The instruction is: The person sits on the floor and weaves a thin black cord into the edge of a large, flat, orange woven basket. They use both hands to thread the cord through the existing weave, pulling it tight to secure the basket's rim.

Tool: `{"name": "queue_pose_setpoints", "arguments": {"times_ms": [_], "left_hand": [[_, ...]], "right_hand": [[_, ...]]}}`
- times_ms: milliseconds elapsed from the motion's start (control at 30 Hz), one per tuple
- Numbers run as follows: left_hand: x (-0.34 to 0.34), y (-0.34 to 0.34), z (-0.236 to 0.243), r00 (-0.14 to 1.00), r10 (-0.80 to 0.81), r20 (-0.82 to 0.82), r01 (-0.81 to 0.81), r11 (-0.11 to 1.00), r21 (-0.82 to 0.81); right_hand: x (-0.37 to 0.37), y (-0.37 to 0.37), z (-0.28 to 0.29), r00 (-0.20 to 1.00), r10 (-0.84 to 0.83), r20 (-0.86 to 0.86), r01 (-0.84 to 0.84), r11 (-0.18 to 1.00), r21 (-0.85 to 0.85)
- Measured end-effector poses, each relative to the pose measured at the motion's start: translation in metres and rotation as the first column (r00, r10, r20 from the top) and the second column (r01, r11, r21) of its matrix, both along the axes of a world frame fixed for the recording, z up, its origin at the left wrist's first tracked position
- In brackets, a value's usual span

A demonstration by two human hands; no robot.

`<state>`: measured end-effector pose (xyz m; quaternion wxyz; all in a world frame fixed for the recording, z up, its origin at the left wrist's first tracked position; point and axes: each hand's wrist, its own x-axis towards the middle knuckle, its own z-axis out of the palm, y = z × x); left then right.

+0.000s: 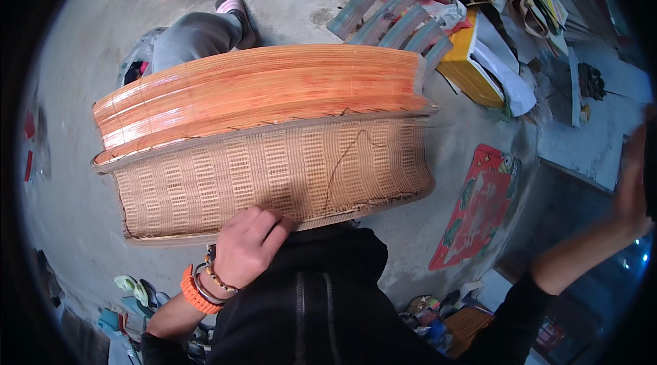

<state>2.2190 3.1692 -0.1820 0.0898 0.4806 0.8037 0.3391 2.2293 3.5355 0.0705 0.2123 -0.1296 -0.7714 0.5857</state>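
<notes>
Across my lap lies a folded bamboo mat (274,153). Its upper part shows smooth orange slats, and the lower part has a tan woven face with a brown cloth edging. A thin dark thread (333,173) runs loosely over the woven face, and dark stitches show along the edging. My left hand (250,242) is closed on the mat's near edge, its fingers curled; bracelets and an orange band circle the wrist. Raised far out to the right, away from the mat, is my right hand (631,190). The dark picture rim and blur hide its fingers.
A person's grey-trousered leg (198,40) and slippered foot are beyond the mat. A slatted wooden piece (393,16) and a yellow box (465,64) stand at far right. A red doormat (475,207) lies right. Shoes (133,290) sit near left.
</notes>
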Motion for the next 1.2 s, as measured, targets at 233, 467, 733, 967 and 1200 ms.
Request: {"name": "queue_pose_setpoints", "arguments": {"times_ms": [233,467,733,967,1200], "left_hand": [[0.005,-0.020,-0.009,0.995,0.045,0.086,-0.035,0.993,-0.108],[0.007,-0.028,-0.007,1.000,0.004,0.013,-0.003,0.999,-0.040],[0.004,-0.028,-0.003,0.996,-0.014,-0.086,0.014,1.000,0.006],[0.006,-0.030,-0.004,0.996,0.002,-0.085,0.000,0.999,0.033],[0.003,-0.029,-0.002,0.993,0.001,-0.114,0.001,1.000,0.025]], "right_hand": [[0.007,-0.113,-0.198,0.639,0.613,0.464,-0.710,0.702,0.050],[0.043,-0.140,-0.231,0.571,0.582,0.579,-0.752,0.653,0.085],[0.038,-0.150,-0.226,0.587,0.634,0.504,-0.792,0.580,0.192],[0.035,-0.156,-0.227,0.591,0.660,0.465,-0.798,0.562,0.218],[0.029,-0.159,-0.227,0.581,0.682,0.443,-0.813,0.464,0.352]]}}
